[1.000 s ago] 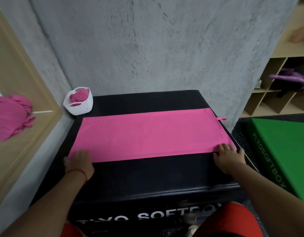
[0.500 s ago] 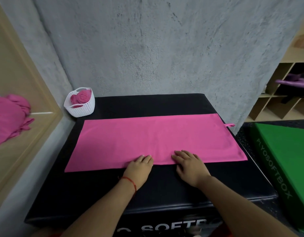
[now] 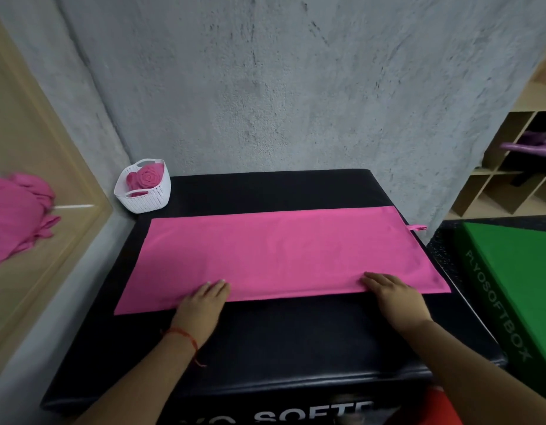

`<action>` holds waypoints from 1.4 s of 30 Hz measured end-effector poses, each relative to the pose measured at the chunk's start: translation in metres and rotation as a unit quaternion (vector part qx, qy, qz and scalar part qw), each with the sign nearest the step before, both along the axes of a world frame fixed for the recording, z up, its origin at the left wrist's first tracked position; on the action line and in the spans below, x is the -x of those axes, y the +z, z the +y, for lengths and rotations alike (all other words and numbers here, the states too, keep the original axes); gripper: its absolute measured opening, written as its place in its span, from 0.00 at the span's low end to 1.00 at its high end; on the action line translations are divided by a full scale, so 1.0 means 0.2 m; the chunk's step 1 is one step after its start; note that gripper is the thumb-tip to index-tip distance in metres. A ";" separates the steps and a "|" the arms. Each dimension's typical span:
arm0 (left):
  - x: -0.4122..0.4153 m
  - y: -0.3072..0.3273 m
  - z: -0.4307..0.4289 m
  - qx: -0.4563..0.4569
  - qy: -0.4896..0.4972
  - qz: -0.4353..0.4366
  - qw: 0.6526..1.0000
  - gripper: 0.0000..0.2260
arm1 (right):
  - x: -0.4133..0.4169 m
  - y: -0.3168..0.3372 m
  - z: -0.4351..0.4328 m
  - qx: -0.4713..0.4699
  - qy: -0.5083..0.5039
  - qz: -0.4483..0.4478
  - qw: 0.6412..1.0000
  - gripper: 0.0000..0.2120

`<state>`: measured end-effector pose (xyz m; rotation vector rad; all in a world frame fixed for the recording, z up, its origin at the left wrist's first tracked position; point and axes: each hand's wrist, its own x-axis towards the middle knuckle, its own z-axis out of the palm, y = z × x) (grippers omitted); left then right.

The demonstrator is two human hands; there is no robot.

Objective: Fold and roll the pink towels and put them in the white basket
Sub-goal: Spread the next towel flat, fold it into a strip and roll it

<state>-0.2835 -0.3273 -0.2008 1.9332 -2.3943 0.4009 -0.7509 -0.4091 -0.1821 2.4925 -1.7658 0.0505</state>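
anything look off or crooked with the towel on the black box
Nothing much. The pink towel lies flat on the black box, left hand and right hand on its near edge. Only its hanging loop pokes past the box's right edge.

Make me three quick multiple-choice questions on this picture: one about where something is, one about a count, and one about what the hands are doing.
1. Where is the white basket relative to the black box?
A) by its near right corner
B) by its far left corner
C) at its middle

2. How many pink towels lie spread flat on the black box?
A) one
B) two
C) four

3. What are the left hand and right hand doing?
A) lifting the basket
B) clenched in the air
C) resting flat on the towel's near edge

Answers:
1 B, the basket stands beside that corner, close to the wall.
2 A, a single pink towel covers much of the box top.
3 C, the straight fingers of both hands lie on the near edge.
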 end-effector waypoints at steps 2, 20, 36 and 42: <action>-0.14 0.02 0.03 -0.009 0.051 0.000 0.999 0.30 | 0.06 0.03 0.00 -0.020 -0.035 0.000 0.999 0.28; -0.54 0.04 0.58 -0.106 0.276 0.150 0.944 0.21 | 0.53 0.09 0.36 0.008 -0.130 0.007 0.992 0.18; 0.22 0.16 0.25 -0.193 0.124 0.101 0.968 0.42 | -0.21 0.18 0.29 -0.178 0.011 0.062 0.982 0.44; 0.27 0.22 0.11 -0.247 0.141 0.109 0.952 0.45 | -0.35 0.22 0.15 -0.232 0.027 0.093 0.968 0.52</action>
